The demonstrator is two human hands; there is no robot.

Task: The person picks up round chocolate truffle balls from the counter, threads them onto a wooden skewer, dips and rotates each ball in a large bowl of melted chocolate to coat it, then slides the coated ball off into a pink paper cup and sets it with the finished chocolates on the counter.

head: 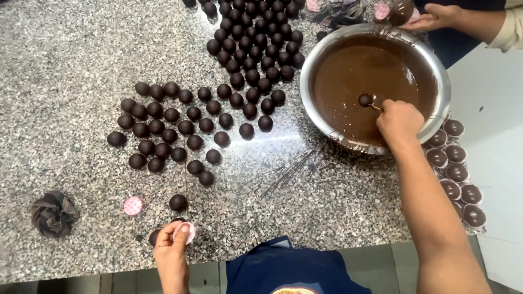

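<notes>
While left hand (171,247) pinches a paper cup (187,231), right hand (399,121) apparently dips a ball (365,100).

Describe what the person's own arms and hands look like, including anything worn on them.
Both arms are bare, with no sleeves in view. The left hand wears no glove, ring or watch, and its thumbnail is short and unpainted. The right hand is also ungloved, with the wrist and long forearm uncovered and no bracelet or watch. Between the arms shows a dark blue apron with a printed patch at its lower edge.
</notes>
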